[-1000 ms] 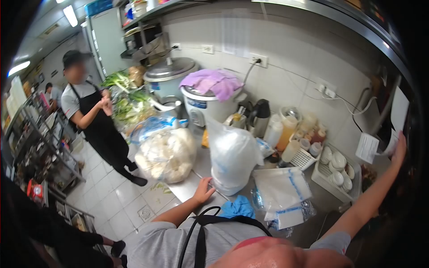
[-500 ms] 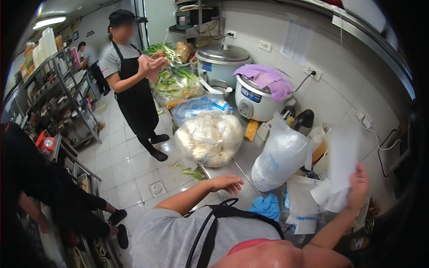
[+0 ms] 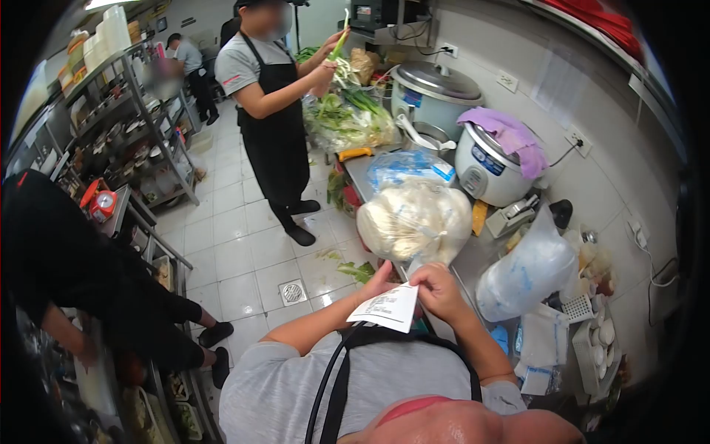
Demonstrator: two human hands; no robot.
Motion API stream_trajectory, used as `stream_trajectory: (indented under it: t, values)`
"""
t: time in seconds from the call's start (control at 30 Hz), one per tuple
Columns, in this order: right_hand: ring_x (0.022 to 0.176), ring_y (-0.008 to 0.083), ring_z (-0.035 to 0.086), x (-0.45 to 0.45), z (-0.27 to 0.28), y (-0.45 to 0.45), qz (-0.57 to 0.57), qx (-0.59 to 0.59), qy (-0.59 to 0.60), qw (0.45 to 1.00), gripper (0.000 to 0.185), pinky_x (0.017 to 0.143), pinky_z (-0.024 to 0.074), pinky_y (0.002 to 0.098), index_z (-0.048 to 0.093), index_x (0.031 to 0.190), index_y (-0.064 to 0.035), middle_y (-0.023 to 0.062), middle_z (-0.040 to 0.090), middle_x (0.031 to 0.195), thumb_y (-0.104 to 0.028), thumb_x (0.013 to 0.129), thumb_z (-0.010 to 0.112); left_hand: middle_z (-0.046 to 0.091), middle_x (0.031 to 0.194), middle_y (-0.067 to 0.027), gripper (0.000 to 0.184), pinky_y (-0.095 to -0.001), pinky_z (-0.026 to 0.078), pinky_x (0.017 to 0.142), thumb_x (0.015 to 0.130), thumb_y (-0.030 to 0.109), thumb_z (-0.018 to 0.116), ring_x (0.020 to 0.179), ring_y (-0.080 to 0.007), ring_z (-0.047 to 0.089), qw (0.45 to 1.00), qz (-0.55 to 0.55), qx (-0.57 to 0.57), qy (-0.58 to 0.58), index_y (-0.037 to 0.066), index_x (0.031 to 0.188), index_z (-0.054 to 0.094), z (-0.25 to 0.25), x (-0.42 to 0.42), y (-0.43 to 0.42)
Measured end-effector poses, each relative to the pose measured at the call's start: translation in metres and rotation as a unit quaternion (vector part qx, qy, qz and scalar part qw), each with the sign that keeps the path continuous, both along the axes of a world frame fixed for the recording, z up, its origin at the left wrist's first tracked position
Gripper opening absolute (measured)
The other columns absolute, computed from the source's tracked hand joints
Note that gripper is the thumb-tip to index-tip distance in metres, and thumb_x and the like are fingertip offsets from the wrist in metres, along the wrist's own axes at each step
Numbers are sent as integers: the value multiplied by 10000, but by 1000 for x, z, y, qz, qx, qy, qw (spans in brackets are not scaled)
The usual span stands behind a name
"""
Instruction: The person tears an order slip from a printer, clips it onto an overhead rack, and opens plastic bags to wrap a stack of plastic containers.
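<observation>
While one slip [image 3: 386, 308] is held before the apron [image 3: 429, 341], its corner pinched by the right hand [image 3: 438, 290] (left hand [image 3: 372, 288]: grip part-hidden, cannot be told), print is best kept flat and uncovered.

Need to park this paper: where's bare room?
For the paper, perhaps the narrow strip of counter between the bulging bag of white food and the tall plastic bag. It is crowded around the rice cooker and dish basket.
</observation>
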State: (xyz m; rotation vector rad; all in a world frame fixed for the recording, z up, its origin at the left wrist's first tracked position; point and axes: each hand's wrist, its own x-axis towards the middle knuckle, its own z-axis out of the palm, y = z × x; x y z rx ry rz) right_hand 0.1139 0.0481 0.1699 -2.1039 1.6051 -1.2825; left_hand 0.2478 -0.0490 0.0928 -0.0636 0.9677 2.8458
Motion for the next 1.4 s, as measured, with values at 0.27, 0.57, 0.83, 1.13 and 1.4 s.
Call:
stream_trajectory:
  t: [0.27, 0.57, 0.83, 1.13, 1.4]
  values:
    - [713, 195, 507, 54, -15, -51, 72, -39, 44, 996, 130, 728, 333, 319, 527, 709, -112, 16, 530, 685, -10, 628, 536, 420, 1183, -89, 673, -378, 381, 814, 736, 562, 450, 1001, -257, 473, 799, -5, -519, -303, 190, 1268, 270, -4, 153, -146]
    - [671, 225, 524, 32, -33, -47, 93, -1, 86, 992, 78, 676, 378, 324, 549, 681, -92, 53, 553, 669, -36, 634, 522, 423, 1179, -161, 715, -420, 382, 814, 705, 493, 526, 1047, -323, 444, 347, 447, -412, -715, 4, 1191, 336, 175, 360, -271]
    - [727, 322, 543, -209, 104, -142, -334, 3, 260, 906, 204, 668, 410, 398, 539, 840, -113, 165, 572, 804, -144, 744, 363, 442, 1145, -138, 577, -330, 406, 810, 770, 309, 539, 976, -245, 491, 581, 18, -804, -123, 117, 1254, 290, 175, 24, -120]
    - [653, 168, 497, -286, 196, -54, -364, -91, 206, 904, 94, 595, 383, 284, 483, 791, -40, 87, 539, 716, -93, 746, 420, 389, 1227, -138, 592, -339, 351, 886, 787, 306, 519, 1061, -288, 440, 717, -188, -670, -44, 112, 1276, 249, 30, 19, -36]
    - [679, 137, 451, -151, 124, 123, -174, 6, -27, 984, 59, 649, 353, 235, 462, 706, -22, 55, 463, 697, -33, 651, 481, 529, 960, -127, 485, -326, 457, 654, 815, 460, 382, 778, -218, 561, 789, 554, -164, -211, 79, 1113, 415, 2, 228, -170]
